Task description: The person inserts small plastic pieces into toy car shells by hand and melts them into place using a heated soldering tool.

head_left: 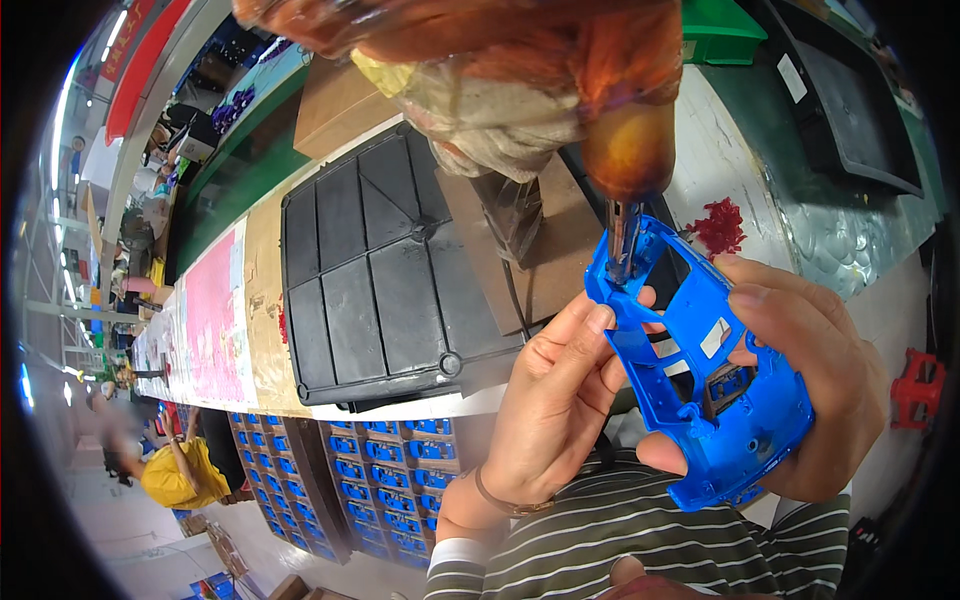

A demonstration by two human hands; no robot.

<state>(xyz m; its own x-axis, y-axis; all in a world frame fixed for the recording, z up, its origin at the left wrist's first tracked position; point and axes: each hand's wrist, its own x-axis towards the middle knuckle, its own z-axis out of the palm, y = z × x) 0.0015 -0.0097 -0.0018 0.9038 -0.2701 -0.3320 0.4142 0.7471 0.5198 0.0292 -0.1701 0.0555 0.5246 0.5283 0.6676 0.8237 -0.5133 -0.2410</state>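
A blue plastic toy car body shell, with window openings and a small pale label, is tilted between my two hands. My left hand pinches its left edge between thumb and fingers. On the other side, my right hand wraps round the shell's right edge, with fingertips showing underneath it. A narrow metal tip of an overhead machine reaches down to the shell's far end; whether it touches cannot be made out. Above the tip sits a browned, amber rounded housing, beside cloth and clear plastic wrapping.
A black plastic lid or tray lies left of the machine's post. Red shavings are on the bench at right. Beyond are a black bin and a green bin. Boxes of blue parts stand below; a person in yellow is far left.
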